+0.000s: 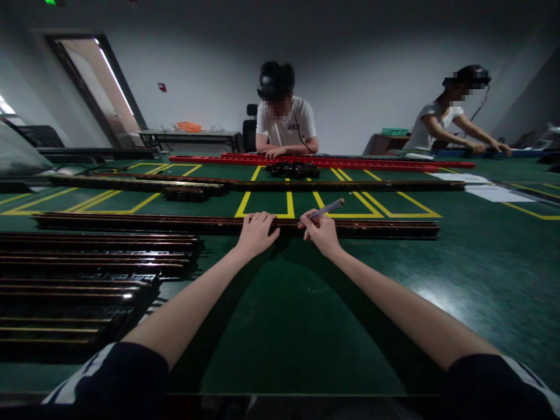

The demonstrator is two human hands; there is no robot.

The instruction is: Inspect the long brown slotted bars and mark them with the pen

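head cam | forward, down over hands (258, 234) | table (306, 338) near | wall (201, 76) beyond

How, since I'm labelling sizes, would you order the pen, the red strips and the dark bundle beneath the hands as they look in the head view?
1. Dark bundle, largest
2. Red strips, farther away
3. Pen, smallest

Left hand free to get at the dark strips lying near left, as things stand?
Probably yes: the left hand lies on a long dark strip, and nothing appears to stand between it and the dark strips at near left. The right hand holds the pen-like tool.
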